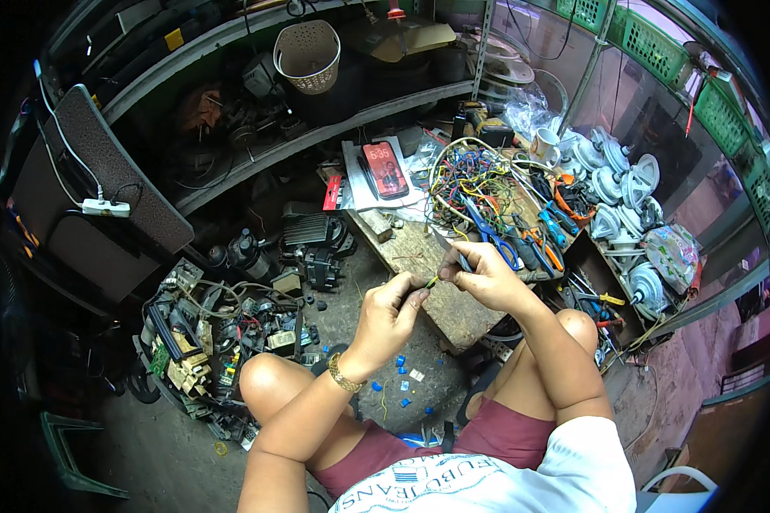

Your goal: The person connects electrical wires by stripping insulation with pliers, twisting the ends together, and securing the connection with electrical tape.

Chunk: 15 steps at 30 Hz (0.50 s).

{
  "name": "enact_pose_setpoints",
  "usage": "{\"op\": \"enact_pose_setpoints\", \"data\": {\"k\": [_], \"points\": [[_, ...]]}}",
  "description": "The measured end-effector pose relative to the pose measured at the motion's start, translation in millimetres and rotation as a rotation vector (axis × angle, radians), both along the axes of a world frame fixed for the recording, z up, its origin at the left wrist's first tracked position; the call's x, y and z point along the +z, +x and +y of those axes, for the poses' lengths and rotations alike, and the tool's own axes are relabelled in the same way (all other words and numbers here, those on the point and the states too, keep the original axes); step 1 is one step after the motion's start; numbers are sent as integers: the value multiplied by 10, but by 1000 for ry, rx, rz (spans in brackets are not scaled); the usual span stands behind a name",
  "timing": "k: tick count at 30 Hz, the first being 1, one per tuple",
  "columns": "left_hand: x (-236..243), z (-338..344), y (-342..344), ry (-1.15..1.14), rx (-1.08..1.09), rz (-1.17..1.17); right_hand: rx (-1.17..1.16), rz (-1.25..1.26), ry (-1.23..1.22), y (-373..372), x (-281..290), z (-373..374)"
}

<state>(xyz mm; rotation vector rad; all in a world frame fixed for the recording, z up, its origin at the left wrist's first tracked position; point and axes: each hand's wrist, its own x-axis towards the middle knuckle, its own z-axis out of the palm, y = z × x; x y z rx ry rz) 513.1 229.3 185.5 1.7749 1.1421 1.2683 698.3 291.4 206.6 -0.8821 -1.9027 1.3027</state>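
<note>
My left hand (392,309) pinches a short yellow-green wire (432,281) between thumb and fingertips, over the front part of the wooden bench (455,315). Close against it, my right hand (481,278) is closed around a narrow, dark, pointed tool that resembles a knife (441,244), its tip angled up and away. The right fingertips meet the wire's far end; whether they grip it too is hidden. Beyond the right hand lie blue-handled scissors (494,235) and pliers with orange grips (549,248).
Tangled coloured wires (470,175) and a phone (385,169) occupy the bench's far side. White plastic pulley-like wheels (629,184) pile up at the right. Circuit-board scrap (222,333) and motors (316,244) sit on the left floor. Blue bits (401,371) lie below my hands.
</note>
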Motion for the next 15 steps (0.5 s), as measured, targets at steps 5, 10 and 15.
{"op": "enact_pose_setpoints", "data": {"k": [5,10,15], "points": [[-55,6,72,401,102,303,19,-94,-165,32,-41,46],[-254,-1,132,-288,-7,-455,-36,67,-288,19,-84,61],[-222,13,131,-450,-31,-771,38,159,-324,-46,-56,-132]]}}
